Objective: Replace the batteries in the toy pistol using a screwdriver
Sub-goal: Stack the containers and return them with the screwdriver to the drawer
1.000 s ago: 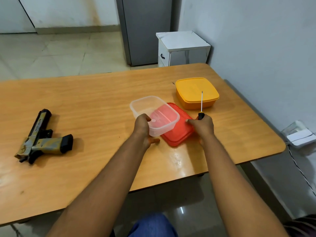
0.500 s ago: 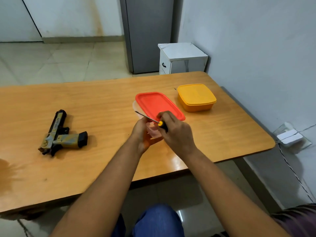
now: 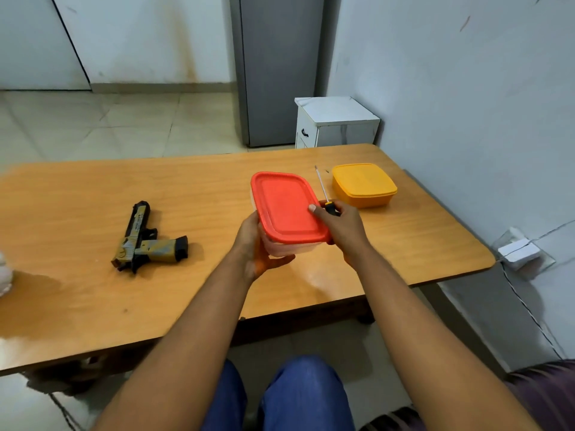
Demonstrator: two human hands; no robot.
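— Holding what, exactly?
— Left hand (image 3: 253, 241) cups the clear container (image 3: 287, 247) from below and the side, fingers curled round it. Right hand (image 3: 340, 227) grips the screwdriver (image 3: 323, 194) by its handle while its thumb presses the red lid (image 3: 286, 206) onto the container.
— Best way to finish that?
— Press round the rim evenly, I'd say, shaft pointed away, then set it down by the yellow box (image 3: 362, 185) just beyond the right hand.
— And the toy pistol (image 3: 146, 237)?
— Lying on the bench (image 3: 93, 290), well to the left of both hands, untouched.
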